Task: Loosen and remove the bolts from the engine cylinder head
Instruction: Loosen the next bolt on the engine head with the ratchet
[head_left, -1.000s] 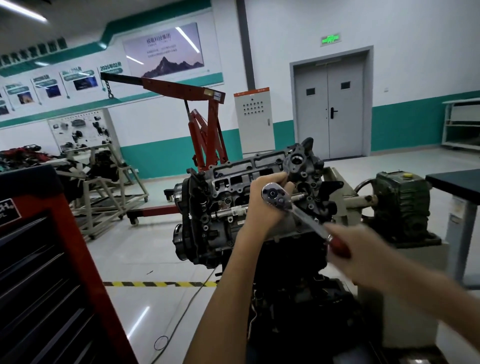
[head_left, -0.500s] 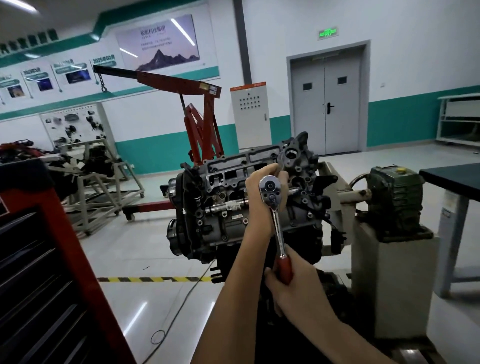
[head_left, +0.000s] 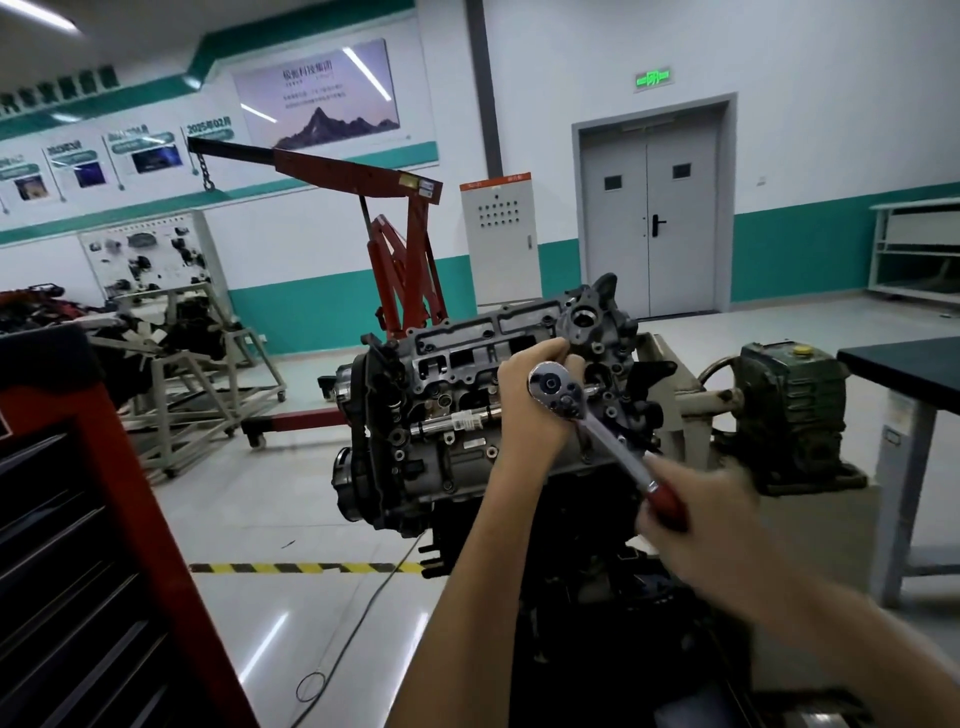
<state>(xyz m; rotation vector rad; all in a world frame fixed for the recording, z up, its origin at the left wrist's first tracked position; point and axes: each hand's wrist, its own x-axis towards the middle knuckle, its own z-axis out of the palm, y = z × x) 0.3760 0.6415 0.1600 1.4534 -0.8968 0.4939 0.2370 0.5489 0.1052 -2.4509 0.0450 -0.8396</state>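
The right hand (head_left: 698, 512) has swung the ratchet (head_left: 602, 431) handle back out to the right, away from the left hand (head_left: 530, 405); half a second ago the handle hung straight down beneath that hand.

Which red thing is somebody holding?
The ratchet's red handle, held in the right hand. The red hoist behind the engine and the red tool cabinet on the left are untouched.

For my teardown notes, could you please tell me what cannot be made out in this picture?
Head view:
- Engaged bolt: hidden behind the left-hand grip and the chrome ratchet wrench with red handle.
- Right-hand grip: finger detail motion-blurred.
- Pale mountain wall poster: text too small.
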